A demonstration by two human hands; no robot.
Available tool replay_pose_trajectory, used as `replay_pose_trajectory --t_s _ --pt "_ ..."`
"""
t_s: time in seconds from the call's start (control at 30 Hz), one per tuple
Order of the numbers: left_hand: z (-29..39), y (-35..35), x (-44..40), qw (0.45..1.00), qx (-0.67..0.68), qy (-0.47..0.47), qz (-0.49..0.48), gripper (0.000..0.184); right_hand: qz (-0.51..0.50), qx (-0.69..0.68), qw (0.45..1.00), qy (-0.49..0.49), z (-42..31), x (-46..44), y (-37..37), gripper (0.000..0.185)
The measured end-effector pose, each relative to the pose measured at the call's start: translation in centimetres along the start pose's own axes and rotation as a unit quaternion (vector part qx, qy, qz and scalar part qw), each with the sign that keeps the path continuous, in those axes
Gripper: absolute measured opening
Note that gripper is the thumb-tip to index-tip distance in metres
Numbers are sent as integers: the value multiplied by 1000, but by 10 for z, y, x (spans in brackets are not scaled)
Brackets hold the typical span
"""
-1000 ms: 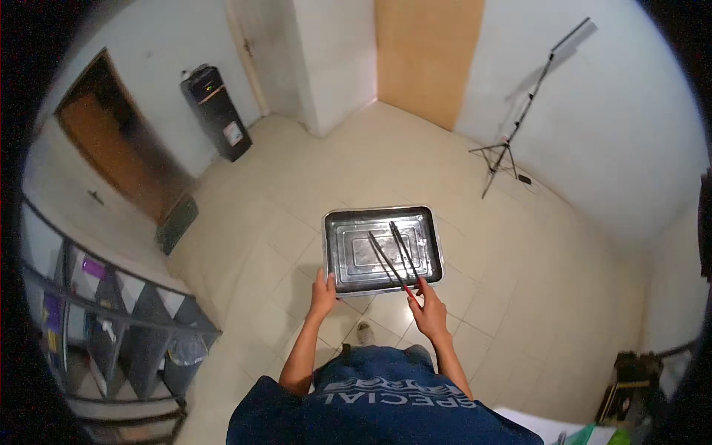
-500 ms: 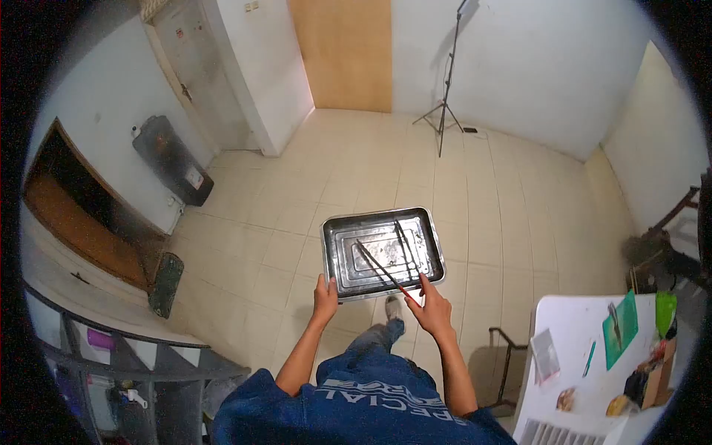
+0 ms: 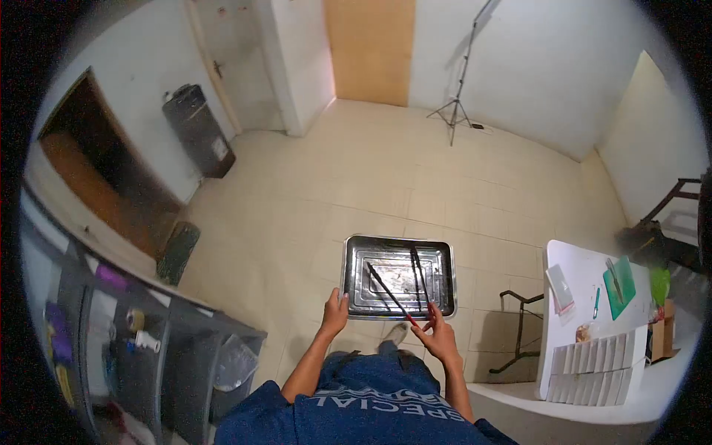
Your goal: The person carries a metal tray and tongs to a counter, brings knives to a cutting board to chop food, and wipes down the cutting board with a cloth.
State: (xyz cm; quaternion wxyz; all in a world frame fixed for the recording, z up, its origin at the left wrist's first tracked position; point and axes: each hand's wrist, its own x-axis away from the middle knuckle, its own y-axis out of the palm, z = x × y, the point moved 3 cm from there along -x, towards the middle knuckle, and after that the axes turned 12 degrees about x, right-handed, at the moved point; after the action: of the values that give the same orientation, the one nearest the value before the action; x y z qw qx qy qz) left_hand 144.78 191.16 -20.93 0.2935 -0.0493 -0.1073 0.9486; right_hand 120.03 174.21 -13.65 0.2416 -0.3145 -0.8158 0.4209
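In front of my body is a shiny rectangular metal tray (image 3: 359, 276) with a raised rim, held out over the floor. My left hand (image 3: 335, 314) is closed on its near left corner, thumb at the rim. At the near right corner, my right hand (image 3: 440, 341) is closed around the red handle end of dark tongs (image 3: 389, 291). The two tong arms spread apart over the tray's inside, tips pointing away from me. That same hand also seems to support the tray's near edge, though its lower fingers are hidden.
To my right stands a white table (image 3: 526, 398) bearing a green board (image 3: 618, 288), a teal pen (image 3: 596, 302) and a white slatted rack (image 3: 593, 363). Grey shelving (image 3: 185, 356) is at my left. A tripod (image 3: 457, 104) stands by the far wall, and a dark case (image 3: 199, 132) leans left.
The tray and tongs have shifted slightly right and lower in view, both hands still holding on. The view has turned and moved, bringing more of the shelving and the slatted rack into sight.
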Motion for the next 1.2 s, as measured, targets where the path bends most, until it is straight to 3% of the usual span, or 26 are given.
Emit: replay_pose_trajectory --t_s 0.03,0.27,0.33,0.37,0.47,0.53,0.57,0.7,0.77,0.9,1.0,1.1,1.2 --pt "-13 -41 30 1000 17 -7 9 27 -73 30 997 23 -30 29 19 93" --pt "-104 -298 289 998 4 -53 46 27 -73 26 995 -67 -163 278 208 90" --pt "-106 -364 340 996 30 0 90 27 -84 3 993 -77 -200 346 252 91" --pt "-108 -388 373 994 33 -60 90 28 -102 3 992 -78 -211 375 266 91" --pt "-126 -431 440 994 -13 -6 110 27 -118 27 988 -98 -242 438 277 90" --pt "-118 -452 463 994 3 -30 103 26 -107 51 986 -117 -256 466 279 90" --pt "-116 -458 472 994 16 -58 95 26 -120 74 985 -105 -260 479 282 90" --pt "-113 -464 512 992 -15 -11 123 26 -125 125 980 -94 -267 523 279 90" --pt "-114 -463 526 993 42 -53 99 26 -120 127 980 -94 -268 536 273 88" --pt "-108 -453 534 993 14 -55 100 26 -122 152 976 -94 -253 540 274 85" --pt "-90 -430 531 993 25 -30 113 27 -87 159 977 -112 -233 535 263 80" --pt "-89 -388 532 992 52 -92 75 27 -109 118 983 -88 -202 533 236 75" --pt "-80 -337 542 994 22 -47 97 27 -113 127 982 -86 -155 529 211 70"
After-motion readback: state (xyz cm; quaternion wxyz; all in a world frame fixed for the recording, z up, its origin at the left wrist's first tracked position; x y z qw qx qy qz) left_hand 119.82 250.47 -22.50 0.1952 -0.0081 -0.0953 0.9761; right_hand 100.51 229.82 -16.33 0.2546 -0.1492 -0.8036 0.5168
